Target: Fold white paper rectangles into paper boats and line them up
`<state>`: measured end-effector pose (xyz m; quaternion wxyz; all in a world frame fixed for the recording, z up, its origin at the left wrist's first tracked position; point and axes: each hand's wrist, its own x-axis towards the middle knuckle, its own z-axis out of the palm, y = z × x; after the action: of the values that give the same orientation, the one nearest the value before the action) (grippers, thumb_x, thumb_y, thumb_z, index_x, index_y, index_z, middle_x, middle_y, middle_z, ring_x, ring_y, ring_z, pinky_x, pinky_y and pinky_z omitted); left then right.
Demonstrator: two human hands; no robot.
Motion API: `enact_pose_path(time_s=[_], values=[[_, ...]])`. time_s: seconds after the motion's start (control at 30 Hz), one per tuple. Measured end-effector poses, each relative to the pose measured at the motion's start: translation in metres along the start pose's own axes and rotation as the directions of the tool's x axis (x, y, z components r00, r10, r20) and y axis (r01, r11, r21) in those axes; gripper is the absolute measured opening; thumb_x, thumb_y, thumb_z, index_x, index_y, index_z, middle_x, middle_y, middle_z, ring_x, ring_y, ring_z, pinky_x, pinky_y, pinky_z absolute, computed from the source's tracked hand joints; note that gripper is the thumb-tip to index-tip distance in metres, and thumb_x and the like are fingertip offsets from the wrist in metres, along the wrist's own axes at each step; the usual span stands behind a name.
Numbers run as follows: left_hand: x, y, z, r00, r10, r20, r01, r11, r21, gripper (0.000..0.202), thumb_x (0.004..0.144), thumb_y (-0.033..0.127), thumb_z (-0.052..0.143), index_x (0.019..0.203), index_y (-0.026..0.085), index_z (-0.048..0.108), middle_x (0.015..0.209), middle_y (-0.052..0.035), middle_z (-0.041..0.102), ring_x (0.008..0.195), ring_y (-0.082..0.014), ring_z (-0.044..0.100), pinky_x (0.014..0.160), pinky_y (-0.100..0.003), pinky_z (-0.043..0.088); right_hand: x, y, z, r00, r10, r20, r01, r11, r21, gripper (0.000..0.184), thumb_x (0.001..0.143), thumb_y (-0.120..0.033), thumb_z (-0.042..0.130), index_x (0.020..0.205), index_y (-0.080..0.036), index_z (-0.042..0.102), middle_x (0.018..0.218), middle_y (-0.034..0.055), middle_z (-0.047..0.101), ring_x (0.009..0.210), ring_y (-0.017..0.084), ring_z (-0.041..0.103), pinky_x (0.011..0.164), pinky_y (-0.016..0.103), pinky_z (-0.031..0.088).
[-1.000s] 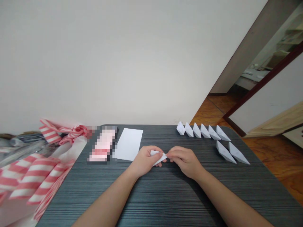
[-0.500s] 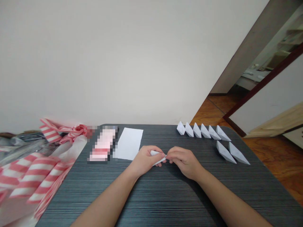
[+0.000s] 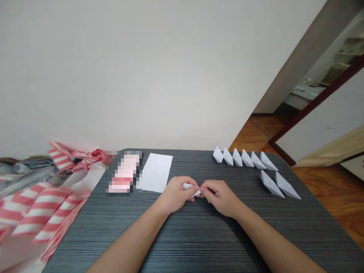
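A small folded white paper (image 3: 187, 186) is pinched in my left hand (image 3: 176, 193), thumb on top and fingers beneath. My right hand (image 3: 218, 195) is closed at the paper's right tip, its thumb and forefinger pinching there; the tip itself is mostly hidden by the fingers. Both hands meet just above the middle of the dark table. Flat white paper (image 3: 156, 172) lies beyond my left hand. To the right stand several folded paper pieces (image 3: 247, 158) in a row, with two longer ones (image 3: 272, 184) in front of them.
The dark wood-grain table (image 3: 182, 239) reaches to the white wall (image 3: 170, 76). A pixelated pink-and-white item (image 3: 123, 172) lies at its left. Red-and-white striped cloth (image 3: 42, 208) is heaped beyond the left edge. Wooden floor (image 3: 330, 189) shows at right.
My right hand's fingers have closed in nearer to the paper's tip. The folded paper has tilted slightly in my left hand. The view has shifted a little.
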<state>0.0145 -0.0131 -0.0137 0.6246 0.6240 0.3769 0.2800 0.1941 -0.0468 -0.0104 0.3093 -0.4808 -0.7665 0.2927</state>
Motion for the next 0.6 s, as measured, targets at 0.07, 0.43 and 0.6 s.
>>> enact_pose_path(time_s=[0.07, 0.43, 0.6], values=[[-0.0001, -0.0002, -0.0003, 1.0, 0.003, 0.007, -0.003, 1.0, 0.009, 0.021, 0.079, 0.032, 0.054, 0.078, 0.013, 0.064, 0.072, -0.0061, 0.066, 0.057, -0.0123, 0.057, 0.054, -0.022, 0.045, 0.0005, -0.0006, 0.0003, 1.0, -0.001, 0.001, 0.001, 1.0, -0.007, 0.024, 0.087, -0.016, 0.046, 0.065, -0.018, 0.058, 0.062, -0.0007, 0.06, 0.06, 0.012, 0.055, 0.06, 0.023, 0.039], [0.0006, 0.0026, -0.0001, 1.0, -0.021, 0.004, 0.02, 0.999, 0.04, 0.024, 0.079, 0.034, 0.053, 0.079, 0.013, 0.066, 0.067, -0.0044, 0.065, 0.055, -0.012, 0.058, 0.053, -0.021, 0.044, -0.0012, 0.0073, -0.0003, 1.0, 0.004, -0.001, -0.004, 1.0, -0.026, 0.02, 0.087, -0.018, 0.046, 0.071, -0.017, 0.056, 0.065, -0.0003, 0.056, 0.063, 0.012, 0.053, 0.061, 0.023, 0.038], [0.0006, 0.0028, 0.0001, 1.0, -0.025, -0.006, 0.025, 0.998, 0.059, 0.023, 0.079, 0.033, 0.053, 0.077, 0.013, 0.065, 0.061, -0.0028, 0.064, 0.055, -0.0121, 0.057, 0.053, -0.02, 0.043, -0.0015, 0.0082, 0.0008, 0.999, -0.029, 0.015, 0.03, 0.998, -0.049, 0.018, 0.087, -0.015, 0.045, 0.072, -0.017, 0.055, 0.07, 0.0005, 0.057, 0.066, 0.012, 0.053, 0.064, 0.023, 0.038]])
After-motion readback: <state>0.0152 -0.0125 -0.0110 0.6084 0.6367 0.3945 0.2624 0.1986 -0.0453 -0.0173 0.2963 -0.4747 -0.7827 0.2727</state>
